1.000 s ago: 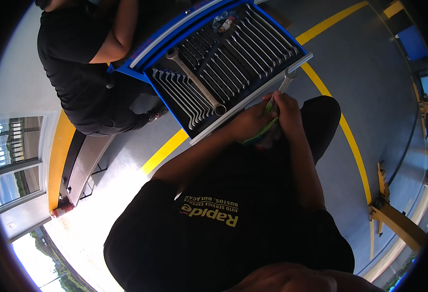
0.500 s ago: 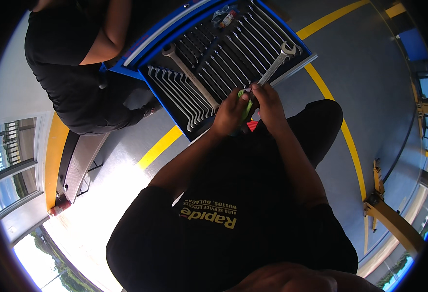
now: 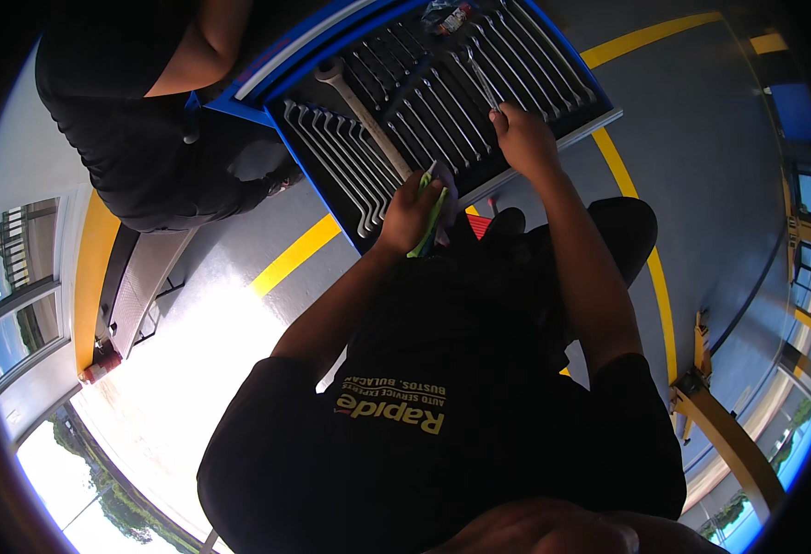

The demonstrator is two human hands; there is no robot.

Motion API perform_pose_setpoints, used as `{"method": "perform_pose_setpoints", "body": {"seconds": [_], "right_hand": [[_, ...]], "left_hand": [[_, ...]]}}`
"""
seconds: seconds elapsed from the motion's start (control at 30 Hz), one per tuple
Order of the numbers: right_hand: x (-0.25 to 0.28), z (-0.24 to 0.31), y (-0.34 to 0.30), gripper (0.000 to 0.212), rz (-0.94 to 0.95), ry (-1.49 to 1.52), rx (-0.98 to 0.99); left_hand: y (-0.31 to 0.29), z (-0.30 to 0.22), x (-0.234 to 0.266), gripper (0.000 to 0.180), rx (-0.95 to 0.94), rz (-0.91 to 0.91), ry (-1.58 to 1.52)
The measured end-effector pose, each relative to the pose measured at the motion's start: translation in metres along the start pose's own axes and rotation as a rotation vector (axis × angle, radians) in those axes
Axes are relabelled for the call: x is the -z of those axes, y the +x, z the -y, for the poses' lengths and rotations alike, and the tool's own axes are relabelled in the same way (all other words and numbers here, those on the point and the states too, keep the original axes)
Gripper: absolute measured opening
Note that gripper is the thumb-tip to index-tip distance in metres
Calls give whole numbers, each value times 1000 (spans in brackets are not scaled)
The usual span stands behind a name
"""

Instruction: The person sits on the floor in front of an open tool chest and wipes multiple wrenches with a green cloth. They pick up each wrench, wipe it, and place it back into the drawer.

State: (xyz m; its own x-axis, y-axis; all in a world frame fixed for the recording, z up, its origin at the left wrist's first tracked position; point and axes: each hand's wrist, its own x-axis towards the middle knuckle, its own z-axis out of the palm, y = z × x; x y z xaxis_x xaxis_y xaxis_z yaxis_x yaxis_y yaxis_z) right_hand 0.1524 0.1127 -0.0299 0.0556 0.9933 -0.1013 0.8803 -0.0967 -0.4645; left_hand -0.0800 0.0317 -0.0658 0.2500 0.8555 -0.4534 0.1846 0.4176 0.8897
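My left hand [image 3: 410, 214] is closed round a bunched cloth [image 3: 447, 196], bright green and greyish purple, at the near edge of the tool drawer [image 3: 599, 123]. Over the drawer's right half my right hand [image 3: 527, 140] grips the near end of a silver wrench [image 3: 482, 81]. The wrench's far end points away from me, down among the row of wrenches. Whether it touches the drawer bottom I cannot tell. A large, dull wrench [image 3: 368, 120] lies slantwise left of centre, its near end close to my left hand.
Several offset wrenches [image 3: 331, 171] fill the drawer's left side; straight wrenches [image 3: 534, 60] line the right. A small clear plastic bag [image 3: 444, 17] lies at the back. A person in black [image 3: 119, 129] is close on the left. A yellow metal arm [image 3: 728, 434] stands at right.
My hands have come apart. The right one has moved right and forward, lowering the wrench from above the drawer to the row. The left one stays near with the cloth.
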Motion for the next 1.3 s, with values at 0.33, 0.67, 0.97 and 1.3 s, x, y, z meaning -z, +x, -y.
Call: {"method": "perform_pose_setpoints", "body": {"seconds": [0.33, 0.67, 0.97, 1.3], "right_hand": [[-24, 1, 31, 25, 60, -229, 99], [-10, -24, 35, 36, 113, -137, -74], [-27, -28, 23, 44, 20, -98, -196], [-38, -15, -20, 23, -33, -565, -114]], "left_hand": [[-20, -17, -8, 31, -53, 16, -71], [-9, -7, -14, 30, -53, 58, -144], [-9, 0, -6, 30, -60, 23, -197], [-17, 12, 3, 36, -85, -40, -122]]}}
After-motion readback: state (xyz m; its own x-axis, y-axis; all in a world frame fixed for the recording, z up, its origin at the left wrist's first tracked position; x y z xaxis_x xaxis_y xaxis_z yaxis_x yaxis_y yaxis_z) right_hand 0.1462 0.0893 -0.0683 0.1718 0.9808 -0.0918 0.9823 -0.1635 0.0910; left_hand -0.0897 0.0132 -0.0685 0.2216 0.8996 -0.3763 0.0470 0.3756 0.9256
